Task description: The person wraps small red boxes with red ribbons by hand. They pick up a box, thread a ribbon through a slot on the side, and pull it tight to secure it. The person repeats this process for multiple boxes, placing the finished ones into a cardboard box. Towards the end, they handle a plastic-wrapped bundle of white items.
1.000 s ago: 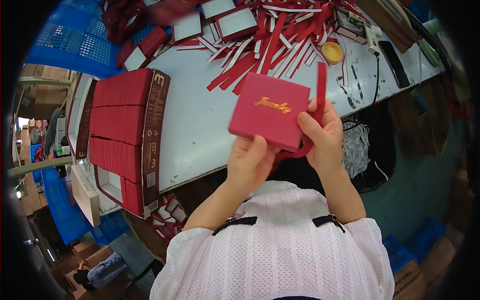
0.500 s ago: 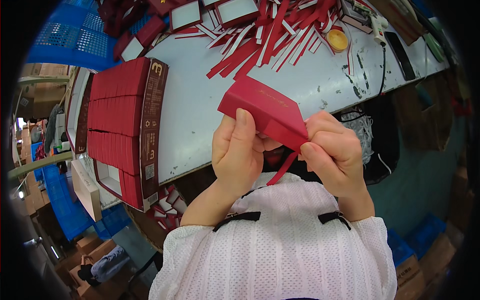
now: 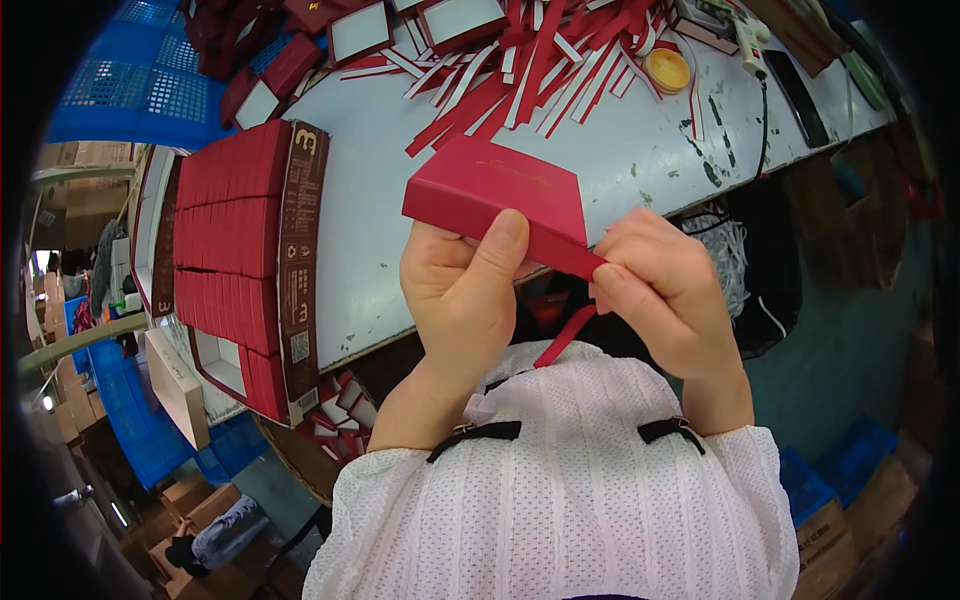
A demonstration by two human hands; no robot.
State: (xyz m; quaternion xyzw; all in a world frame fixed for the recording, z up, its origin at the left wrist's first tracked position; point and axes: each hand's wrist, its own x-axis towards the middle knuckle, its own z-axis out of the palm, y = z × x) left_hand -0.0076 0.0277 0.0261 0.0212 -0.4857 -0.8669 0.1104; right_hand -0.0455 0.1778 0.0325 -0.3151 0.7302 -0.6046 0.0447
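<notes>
My left hand [image 3: 458, 290] is closed round a red box [image 3: 505, 180] with gold lettering on top, thumb along its near side. The box is held in the air, tilted, above the table's near edge. At its near right corner my right hand [image 3: 668, 295] pinches a narrow red strip [image 3: 568, 337] between thumb and fingers. Part of this strip lies along the box's near side, and its free end hangs below my fingers. The underside of the box is hidden. Beyond the box lies a loose pile of red and white strips [image 3: 520, 85].
At left an open carton [image 3: 302, 250] holds rows of red boxes [image 3: 228, 235], a pale box lid [image 3: 178, 385] beside it. A yellow round tub [image 3: 667, 70], a power strip [image 3: 752, 52] and a phone [image 3: 796, 98] are at far right. Someone [image 3: 222, 535] appears at lower left.
The box has shifted left and turned, so its top faces more upward. My right fingers have drawn slightly away from the box's corner, and a short stretch of strip now shows there.
</notes>
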